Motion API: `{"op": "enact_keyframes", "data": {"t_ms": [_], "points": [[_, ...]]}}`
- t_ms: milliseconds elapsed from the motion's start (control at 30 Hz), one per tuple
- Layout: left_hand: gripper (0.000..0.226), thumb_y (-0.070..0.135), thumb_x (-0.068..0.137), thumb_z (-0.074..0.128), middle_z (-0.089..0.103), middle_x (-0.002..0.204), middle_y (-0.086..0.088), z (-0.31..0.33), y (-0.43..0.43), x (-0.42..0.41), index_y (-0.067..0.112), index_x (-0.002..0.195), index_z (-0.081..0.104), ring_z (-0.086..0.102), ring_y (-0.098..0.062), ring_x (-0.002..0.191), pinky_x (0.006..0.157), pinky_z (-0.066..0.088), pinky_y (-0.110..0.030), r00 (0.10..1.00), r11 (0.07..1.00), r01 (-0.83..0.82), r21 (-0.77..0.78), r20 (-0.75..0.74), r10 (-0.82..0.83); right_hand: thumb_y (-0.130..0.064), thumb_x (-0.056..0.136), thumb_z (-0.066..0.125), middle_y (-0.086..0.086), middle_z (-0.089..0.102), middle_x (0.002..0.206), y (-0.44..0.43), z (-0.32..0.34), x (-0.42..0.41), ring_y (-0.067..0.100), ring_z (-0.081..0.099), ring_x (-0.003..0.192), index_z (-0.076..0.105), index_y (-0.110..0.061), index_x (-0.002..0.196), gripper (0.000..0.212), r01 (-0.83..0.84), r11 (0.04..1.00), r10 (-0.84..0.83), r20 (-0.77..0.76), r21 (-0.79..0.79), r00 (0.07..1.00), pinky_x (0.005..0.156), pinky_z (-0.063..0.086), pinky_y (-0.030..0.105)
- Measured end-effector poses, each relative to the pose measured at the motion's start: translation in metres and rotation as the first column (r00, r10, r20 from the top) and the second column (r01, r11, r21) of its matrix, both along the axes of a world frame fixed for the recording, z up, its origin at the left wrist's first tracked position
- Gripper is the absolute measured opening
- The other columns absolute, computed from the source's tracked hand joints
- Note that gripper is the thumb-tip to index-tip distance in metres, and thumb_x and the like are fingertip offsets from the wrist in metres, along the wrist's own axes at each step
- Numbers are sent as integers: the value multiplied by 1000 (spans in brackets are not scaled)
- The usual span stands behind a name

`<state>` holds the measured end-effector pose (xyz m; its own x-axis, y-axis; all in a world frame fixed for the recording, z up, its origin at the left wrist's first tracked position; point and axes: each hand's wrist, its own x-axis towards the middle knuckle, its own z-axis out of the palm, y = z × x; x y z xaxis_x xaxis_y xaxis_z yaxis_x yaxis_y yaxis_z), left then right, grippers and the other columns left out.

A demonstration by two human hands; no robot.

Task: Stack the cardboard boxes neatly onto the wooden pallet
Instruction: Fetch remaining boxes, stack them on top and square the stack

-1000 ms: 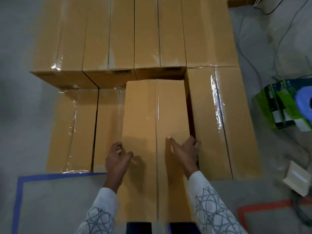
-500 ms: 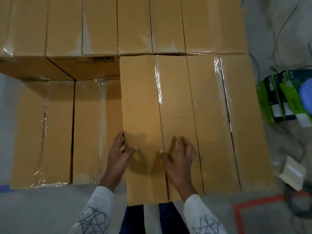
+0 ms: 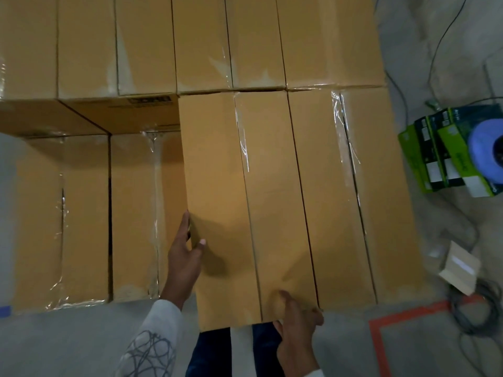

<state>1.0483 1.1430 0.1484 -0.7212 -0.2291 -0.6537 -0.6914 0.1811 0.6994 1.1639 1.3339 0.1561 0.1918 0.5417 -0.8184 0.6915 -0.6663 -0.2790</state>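
Observation:
A long taped cardboard box (image 3: pixel 245 208) lies on the upper layer of the stack, its far end against the back row of boxes (image 3: pixel 201 42) and its right side against a neighbouring box (image 3: pixel 343 197). My left hand (image 3: pixel 185 254) grips its left edge, thumb on top and fingers down the side. At the box's near right corner, my right hand (image 3: pixel 298 319) holds the near end, thumb on top. To the left, two lower boxes (image 3: pixel 81 213) sit one layer down. The pallet is hidden under the boxes.
Green and black cartons (image 3: pixel 446 151) with a blue tape roll (image 3: pixel 487 151) stand on the floor at the right. A small pale box (image 3: pixel 460 268), grey cables (image 3: pixel 473 308) and orange floor tape (image 3: pixel 402 317) lie near the stack's right corner.
The box has slid forward until it meets the back row. My right hand moved from the box's top back to its near right corner. The left hand stays on the left edge.

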Motion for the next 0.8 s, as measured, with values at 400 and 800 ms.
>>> {"op": "enact_keyframes", "data": {"t_ms": [400, 800], "points": [[74, 1, 99, 60, 37, 162, -2, -9, 11, -3, 23, 162, 28, 39, -28, 145, 114, 38, -47, 999, 966, 30, -258, -28, -39, -23, 70, 95, 10, 41, 155, 1, -1, 8, 33, 48, 136, 18, -19, 159, 118, -193, 980, 189, -63, -57, 980, 114, 44, 56], [71, 45, 98, 54, 19, 171, 1, -11, 156, 74, 19, 161, 32, 5, -23, 160, 125, 15, -53, 286, 343, 688, -640, -195, -938, -27, 98, 71, 9, 35, 161, 67, 32, 27, 32, 43, 140, 32, -10, 159, 74, -179, 979, 190, -116, 100, 975, 115, 37, 45]]}}
